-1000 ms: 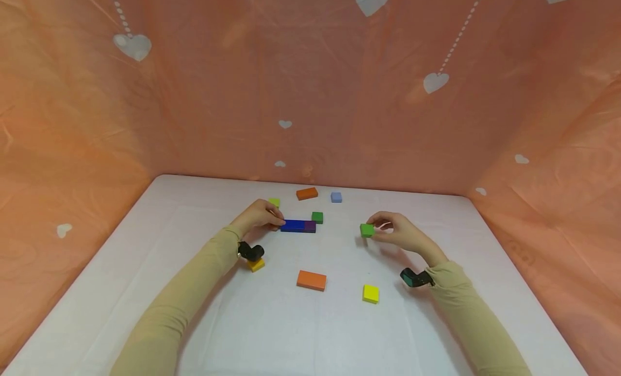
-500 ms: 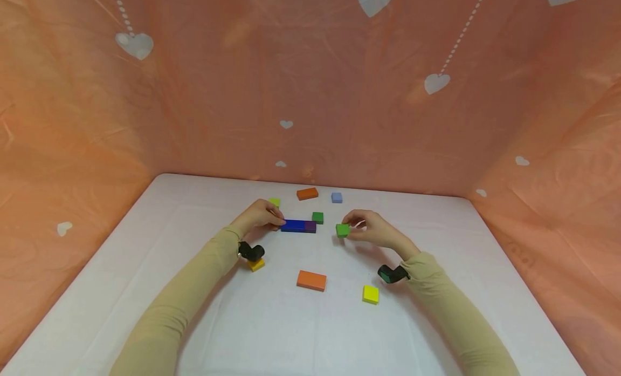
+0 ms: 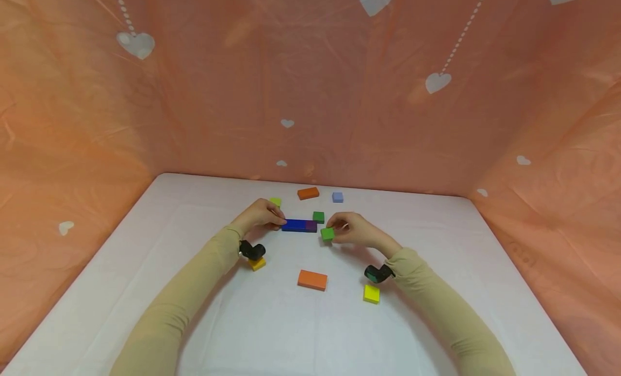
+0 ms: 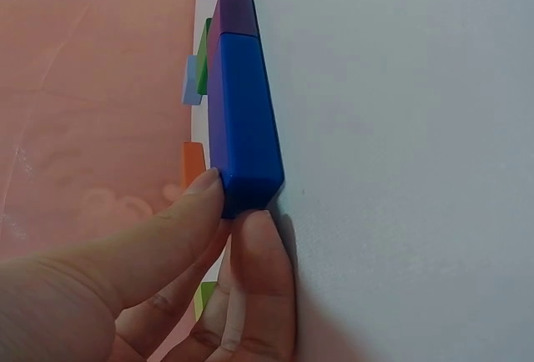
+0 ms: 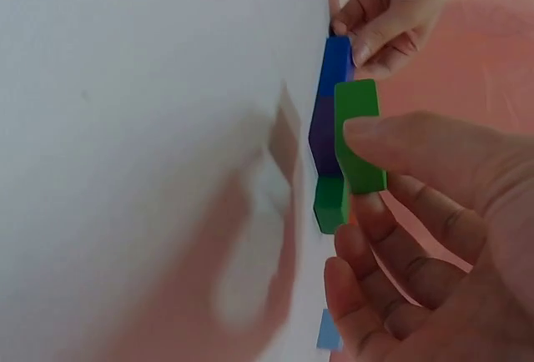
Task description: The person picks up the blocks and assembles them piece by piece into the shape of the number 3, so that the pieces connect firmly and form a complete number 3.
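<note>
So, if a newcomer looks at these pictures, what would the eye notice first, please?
Probably the deep blue block mid-table, with a purple piece at its right end and the left hand pinching its left end. Next, the bright green block, held by the right hand above the white tabletop, just right of that pair. Behind everything, the heart-patterned orange cloth is also striking.

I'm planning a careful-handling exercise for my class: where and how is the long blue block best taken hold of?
Probably by its left end, coming from the person's left, with a thumb-and-fingertip pinch. The blue block is long and narrow, and its right end meets the purple block, leaving the left end, where the left hand holds it, easier to reach.
</note>
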Tool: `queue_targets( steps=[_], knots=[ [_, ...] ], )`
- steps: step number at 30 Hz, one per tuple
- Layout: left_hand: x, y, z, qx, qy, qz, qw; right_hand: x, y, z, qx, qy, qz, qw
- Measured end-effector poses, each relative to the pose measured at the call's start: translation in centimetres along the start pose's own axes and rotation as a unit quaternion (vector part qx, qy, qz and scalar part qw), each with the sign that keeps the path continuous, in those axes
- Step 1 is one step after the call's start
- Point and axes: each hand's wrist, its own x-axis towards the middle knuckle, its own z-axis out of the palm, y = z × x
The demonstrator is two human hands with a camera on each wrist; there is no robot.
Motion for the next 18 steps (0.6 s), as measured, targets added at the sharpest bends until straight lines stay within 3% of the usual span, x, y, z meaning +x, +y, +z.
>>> queue_targets(
  steps=[18],
  knots=[
    [0.1, -0.1, 0.0, 0.003, 0.002, 0.007, 1.0, 1.3, 0.1, 1.5, -0.018, -0.004, 0.009, 0.9998]
  ],
)
